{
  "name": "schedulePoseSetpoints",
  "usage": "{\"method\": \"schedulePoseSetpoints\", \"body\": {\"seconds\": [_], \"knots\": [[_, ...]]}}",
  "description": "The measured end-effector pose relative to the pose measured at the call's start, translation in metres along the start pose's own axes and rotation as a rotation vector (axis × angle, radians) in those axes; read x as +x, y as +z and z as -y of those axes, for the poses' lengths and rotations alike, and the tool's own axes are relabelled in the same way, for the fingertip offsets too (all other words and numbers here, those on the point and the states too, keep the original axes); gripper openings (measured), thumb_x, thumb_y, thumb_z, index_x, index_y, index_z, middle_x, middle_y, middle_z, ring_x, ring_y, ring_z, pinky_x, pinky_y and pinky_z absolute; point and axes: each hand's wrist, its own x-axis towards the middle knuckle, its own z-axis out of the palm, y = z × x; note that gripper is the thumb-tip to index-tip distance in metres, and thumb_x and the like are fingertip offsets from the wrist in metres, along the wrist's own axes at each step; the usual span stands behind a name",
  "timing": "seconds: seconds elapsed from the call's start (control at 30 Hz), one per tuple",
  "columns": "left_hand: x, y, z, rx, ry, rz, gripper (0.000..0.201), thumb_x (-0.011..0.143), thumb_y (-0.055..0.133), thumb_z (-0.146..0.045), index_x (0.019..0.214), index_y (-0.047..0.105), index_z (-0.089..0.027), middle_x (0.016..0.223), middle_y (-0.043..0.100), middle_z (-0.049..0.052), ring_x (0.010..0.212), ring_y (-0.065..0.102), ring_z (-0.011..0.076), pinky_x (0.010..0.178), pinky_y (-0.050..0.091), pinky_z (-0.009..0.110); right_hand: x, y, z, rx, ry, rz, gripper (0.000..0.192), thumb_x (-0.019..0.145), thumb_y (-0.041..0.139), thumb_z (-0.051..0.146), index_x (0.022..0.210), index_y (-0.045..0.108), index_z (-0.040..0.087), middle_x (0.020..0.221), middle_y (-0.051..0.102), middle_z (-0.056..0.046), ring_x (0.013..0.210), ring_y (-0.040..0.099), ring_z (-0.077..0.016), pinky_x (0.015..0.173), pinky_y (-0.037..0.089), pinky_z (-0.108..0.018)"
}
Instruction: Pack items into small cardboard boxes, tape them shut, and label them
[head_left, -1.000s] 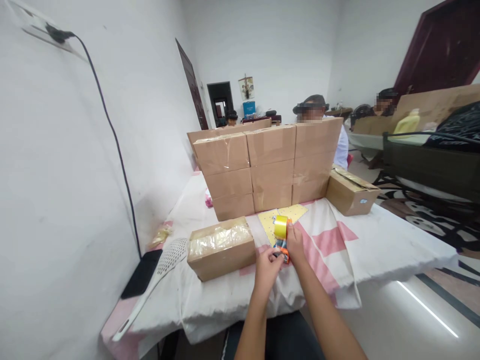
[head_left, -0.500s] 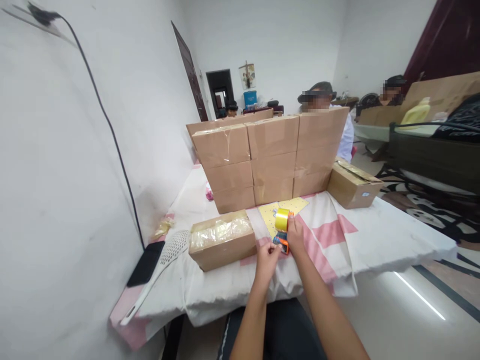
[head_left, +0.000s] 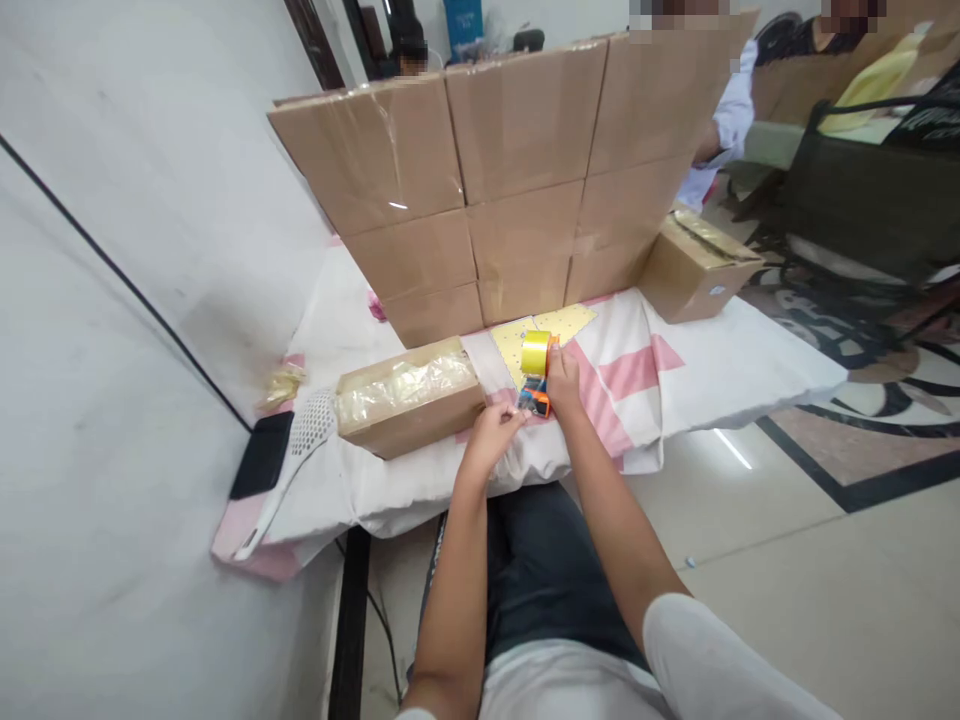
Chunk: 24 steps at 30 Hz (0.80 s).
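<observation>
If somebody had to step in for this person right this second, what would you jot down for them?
Right hand: gripping the tape dispenser with its yellow tape roll, resting on the cloth-covered table.
Left hand: at the dispenser's orange front end, fingers pinched there; whether it holds a tape end is too small to tell.
Open carton: just left of the hands, top open, clear plastic filling showing, no tape across it.
Done: stacked cartons at the back look closed, glossy tape on some; one more carton lies at the right.
Left: likely sealing the open carton.
</observation>
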Motion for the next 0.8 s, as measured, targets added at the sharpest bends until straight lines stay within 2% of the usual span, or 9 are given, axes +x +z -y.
{"method": "schedulePoseSetpoints", "body": {"seconds": [0.17,0.27,0.37,0.43,0.53,0.67,0.8], "knots": [[0.000,-0.011,-0.006,-0.236,-0.210,0.197,0.036,0.069,0.081,-0.041,0.074,0.052,-0.018,0.066,0.069,0.002,0.056,0.063,0.0141,0.054,0.042,0.022,0.000,0.001,0.003,0.007,0.007,0.024,0.054,0.095,0.040,0.066,0.065,0.040,0.022,0.061,0.041,0.003,0.056,0.037,-0.0111,0.049,0.028,-0.026],[0.000,-0.021,-0.011,-0.250,-0.317,0.296,0.040,0.065,0.085,-0.042,0.075,0.055,-0.017,0.064,0.070,0.003,0.049,0.059,0.0112,0.048,0.039,0.021,0.000,0.001,0.004,0.024,0.005,0.045,0.054,0.095,0.040,0.066,0.065,0.040,0.022,0.060,0.041,0.003,0.055,0.038,-0.0112,0.050,0.029,-0.026],[0.001,-0.030,-0.017,-0.230,-0.386,0.329,0.041,0.066,0.084,-0.047,0.072,0.060,-0.015,0.066,0.070,0.006,0.052,0.060,0.0110,0.046,0.038,0.019,0.000,0.001,0.005,0.016,0.008,0.049,0.055,0.095,0.040,0.067,0.064,0.041,0.022,0.060,0.042,0.002,0.055,0.039,-0.0115,0.050,0.030,-0.026],[0.002,-0.031,-0.020,-0.259,-0.378,0.264,0.041,0.067,0.083,-0.050,0.075,0.065,-0.014,0.074,0.072,0.007,0.059,0.063,0.0119,0.048,0.040,0.019,0.000,0.001,0.004,0.020,0.022,0.037,0.055,0.095,0.039,0.068,0.065,0.043,0.022,0.060,0.043,0.002,0.056,0.040,-0.0118,0.050,0.031,-0.026],[0.002,-0.022,-0.020,-0.373,-0.298,0.100,0.041,0.061,0.087,-0.048,0.078,0.068,-0.015,0.085,0.072,0.007,0.074,0.066,0.0156,0.058,0.050,0.022,0.001,0.001,0.004,0.040,0.042,0.028,0.056,0.095,0.037,0.069,0.066,0.044,0.022,0.062,0.045,0.002,0.057,0.043,-0.0127,0.051,0.034,-0.026],[-0.002,0.001,-0.016,-0.569,-0.245,-0.039,0.043,0.052,0.091,-0.041,0.064,0.059,-0.015,0.090,0.073,0.009,0.090,0.069,0.0215,0.071,0.056,0.029,0.001,0.001,0.004,0.030,0.048,0.033,0.055,0.095,0.036,0.069,0.066,0.044,0.022,0.062,0.045,0.001,0.057,0.042,-0.0130,0.051,0.033,-0.027],[-0.003,0.017,-0.015,-0.691,-0.238,-0.133,0.046,0.049,0.093,-0.033,0.061,0.051,-0.016,0.092,0.075,0.009,0.084,0.071,0.0194,0.070,0.056,0.028,0.002,0.001,0.004,0.031,0.021,0.033,0.053,0.096,0.039,0.066,0.065,0.041,0.023,0.061,0.041,0.002,0.056,0.038,-0.0121,0.051,0.030,-0.027]]}}
